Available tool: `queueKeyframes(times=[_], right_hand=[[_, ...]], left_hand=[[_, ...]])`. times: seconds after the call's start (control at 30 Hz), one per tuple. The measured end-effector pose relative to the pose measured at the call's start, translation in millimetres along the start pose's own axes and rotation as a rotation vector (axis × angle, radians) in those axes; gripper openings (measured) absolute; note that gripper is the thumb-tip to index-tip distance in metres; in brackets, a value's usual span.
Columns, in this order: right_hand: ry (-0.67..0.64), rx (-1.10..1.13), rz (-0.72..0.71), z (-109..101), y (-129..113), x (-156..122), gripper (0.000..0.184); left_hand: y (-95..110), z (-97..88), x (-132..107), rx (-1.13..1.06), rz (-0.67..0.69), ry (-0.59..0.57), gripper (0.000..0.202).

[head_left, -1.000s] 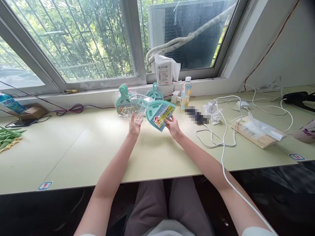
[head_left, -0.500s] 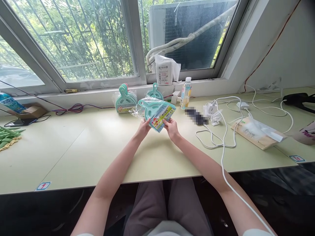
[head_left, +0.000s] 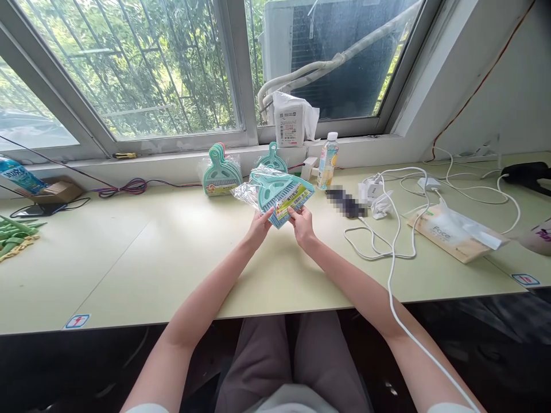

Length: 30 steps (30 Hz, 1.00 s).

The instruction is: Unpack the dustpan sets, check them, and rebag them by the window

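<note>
Over the table I hold a teal mini dustpan set [head_left: 280,195] in clear plastic wrap, with a printed yellow-and-blue label facing up. My left hand [head_left: 260,225] grips its lower left edge, thumb on top. The lower right edge is pinched by my right hand [head_left: 302,226]. Loose plastic wrap sticks out at the set's left. Behind it, leaning by the window sill, is a stack of similar wrapped dustpans [head_left: 222,172], teal with a bit of red at the back. Another teal dustpan [head_left: 272,156] stands partly hidden behind the held one.
A drink bottle [head_left: 328,160] and a white tissue pack [head_left: 290,125] are at the back. White charging cables [head_left: 392,252], a blurred dark device [head_left: 345,203] and a face tissue pack [head_left: 456,232] lie right. A cardboard box [head_left: 62,194] and green bundle [head_left: 17,236] are left.
The dustpan set has shifted slightly right and tilted a little in my hands. Both hands keep their hold. The whole view has moved slightly.
</note>
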State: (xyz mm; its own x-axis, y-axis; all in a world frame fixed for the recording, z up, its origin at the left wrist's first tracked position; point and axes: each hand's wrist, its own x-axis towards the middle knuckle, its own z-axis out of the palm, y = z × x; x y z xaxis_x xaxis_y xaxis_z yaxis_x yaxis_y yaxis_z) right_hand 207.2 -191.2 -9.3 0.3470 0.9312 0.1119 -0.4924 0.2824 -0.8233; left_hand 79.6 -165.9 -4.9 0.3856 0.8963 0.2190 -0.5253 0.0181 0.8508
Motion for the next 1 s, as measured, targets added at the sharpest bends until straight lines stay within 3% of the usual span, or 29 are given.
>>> queueKeyframes(times=[0.1, 0.27, 0.4, 0.47, 0.53, 0.63, 0.77, 0.87, 1.0], right_hand=[[-0.023, -0.016, -0.004, 2.2, 0.1, -2.4, 0.038], [0.052, -0.095, -0.092, 5.2, -1.1, -5.7, 0.038], [0.026, -0.042, -0.077, 4.8, -2.0, -4.9, 0.040], [0.033, -0.008, -0.056, 3.2, -1.6, -3.3, 0.040], [0.045, 0.006, -0.039, 1.4, -0.7, -1.7, 0.038], [0.051, 0.003, -0.039, -0.5, 0.7, -0.2, 0.035], [0.049, 0.012, -0.044, -0.9, 2.7, 0.2, 0.035], [0.048, 0.000, -0.049, -1.1, 4.4, 0.7, 0.034], [0.019, -0.034, -0.048, -2.1, 6.9, 1.6, 0.034]], left_hand=[[1.9, 1.3, -0.8, 0.002, 0.002, 0.008, 0.065], [2.6, 5.5, -2.6, 0.012, 0.024, 0.015, 0.075], [2.5, 7.5, -4.9, 0.200, 0.185, 0.185, 0.106], [3.3, 7.7, -6.6, 0.319, 0.273, 0.257, 0.110], [4.6, 8.2, -8.8, 0.444, 0.336, 0.245, 0.102], [6.2, 9.6, -12.5, 0.731, 0.373, 0.217, 0.071], [7.7, 9.3, -16.1, 1.139, 0.466, 0.318, 0.040], [8.7, 6.5, -16.0, 1.279, 0.541, 0.238, 0.033], [9.4, 4.8, -15.9, 1.394, 0.452, 0.179, 0.039]])
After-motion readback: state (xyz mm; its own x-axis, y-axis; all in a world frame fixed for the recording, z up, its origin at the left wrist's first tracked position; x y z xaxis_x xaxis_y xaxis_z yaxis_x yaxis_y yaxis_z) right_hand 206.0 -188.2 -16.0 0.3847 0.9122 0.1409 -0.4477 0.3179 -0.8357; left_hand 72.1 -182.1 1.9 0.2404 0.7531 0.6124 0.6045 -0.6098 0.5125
